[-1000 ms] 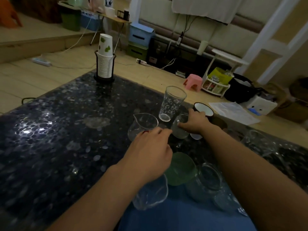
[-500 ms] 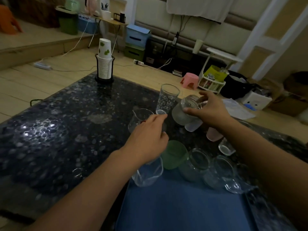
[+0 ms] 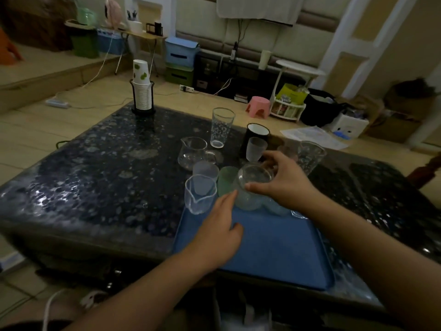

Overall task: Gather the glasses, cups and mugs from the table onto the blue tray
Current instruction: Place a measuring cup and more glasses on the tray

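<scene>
My right hand (image 3: 284,182) grips a round clear glass (image 3: 251,187) by its rim at the far edge of the blue tray (image 3: 269,249). My left hand (image 3: 219,230) hovers over the tray's left part with a fingertip by that glass, holding nothing. A clear spouted cup (image 3: 200,196), a green cup (image 3: 226,180) and a frosted cup (image 3: 205,172) cluster at the tray's far left corner. On the dark table (image 3: 107,177) beyond stand a glass pitcher (image 3: 192,152), a tall patterned glass (image 3: 221,127), a black mug (image 3: 256,137), a small frosted cup (image 3: 255,149) and another patterned glass (image 3: 310,156).
A stack of paper cups in a black holder (image 3: 142,94) stands at the table's far left corner. The floor beyond holds a pink stool (image 3: 259,106), storage boxes, a basket rack and cables.
My right hand lifted the round glass from beside the tall glass and carried it back to the tray's far edge. My left hand withdrew from the pitcher to over the tray.
</scene>
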